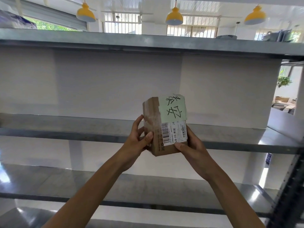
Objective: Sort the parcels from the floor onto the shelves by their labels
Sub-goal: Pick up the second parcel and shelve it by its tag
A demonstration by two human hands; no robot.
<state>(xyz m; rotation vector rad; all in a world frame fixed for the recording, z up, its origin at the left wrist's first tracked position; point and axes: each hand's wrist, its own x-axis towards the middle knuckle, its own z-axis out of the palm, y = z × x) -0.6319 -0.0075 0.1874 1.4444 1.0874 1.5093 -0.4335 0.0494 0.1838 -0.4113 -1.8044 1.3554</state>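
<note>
A small brown cardboard parcel (155, 125) is held up in front of the grey metal shelves. It carries a pale green label (173, 106) with handwritten characters and a white barcode label (174, 133) below it. My left hand (137, 137) grips its left side, thumb on the front face. My right hand (192, 145) holds its lower right corner from beneath. The parcel hovers at the height of the middle shelf (65, 129), in front of its edge.
The top shelf (115, 41) spans the view overhead, with dark items (276, 36) at its far right. Lower shelves (82, 186) sit beneath my arms. A black perforated upright (289, 186) stands at the right. Yellow lamps (174, 17) hang behind.
</note>
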